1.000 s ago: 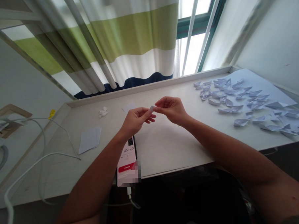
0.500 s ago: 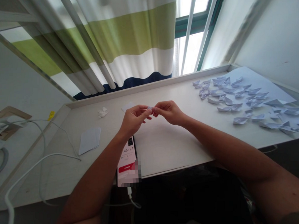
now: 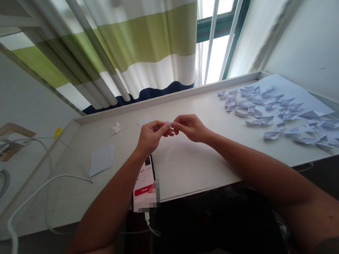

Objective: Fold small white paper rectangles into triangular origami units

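Observation:
A small folded piece of white paper is pinched between my two hands above the middle of the desk, mostly covered by fingers. My left hand grips it from the left with thumb and fingers closed. From the right, my right hand pinches its other side, fingertips nearly touching those of the left. Its exact folded shape is too small to make out. Many folded paper boats lie spread over the right side of the desk.
A phone with a cable plugged in lies at the front edge, below my left wrist. Paper sheets and a crumpled tissue lie on the left. White cables cross the left side. A large white sheet lies back right.
My fingers have shifted slightly around the small paper, and a little more of it shows between them. Otherwise the view has only moved a touch.

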A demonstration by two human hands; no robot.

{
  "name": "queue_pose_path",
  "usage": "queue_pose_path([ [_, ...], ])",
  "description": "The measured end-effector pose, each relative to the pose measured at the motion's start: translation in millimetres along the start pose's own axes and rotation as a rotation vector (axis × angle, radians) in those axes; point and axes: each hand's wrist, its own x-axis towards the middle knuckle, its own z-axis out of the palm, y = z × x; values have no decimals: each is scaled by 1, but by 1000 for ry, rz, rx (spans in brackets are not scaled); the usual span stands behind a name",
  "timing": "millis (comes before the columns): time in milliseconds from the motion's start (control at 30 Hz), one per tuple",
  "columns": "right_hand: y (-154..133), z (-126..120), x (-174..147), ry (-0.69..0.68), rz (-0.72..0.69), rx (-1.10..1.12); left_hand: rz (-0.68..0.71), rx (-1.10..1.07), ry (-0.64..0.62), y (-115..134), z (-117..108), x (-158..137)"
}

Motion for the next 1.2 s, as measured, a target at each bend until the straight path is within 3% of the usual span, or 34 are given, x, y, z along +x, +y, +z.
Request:
queue_pose_path([
  [133,0,1,-1,-39,-3,15,-29,15,-37,2,-4,0],
  [333,0,2,0,32,42,-45,74,83,69,-5,-4,4],
  [467,1,5,2,60,72,50,137,105,74,-6,-1,3],
  [633,1,8,2,49,93,168,123,177,4,-3,-2,0],
  [1000,6,5,3,17,59,167,50,144,-126,-5,-11,1],
  [1200,7,4,0,27,24,76,8,78,-78,-5,-11,3],
])
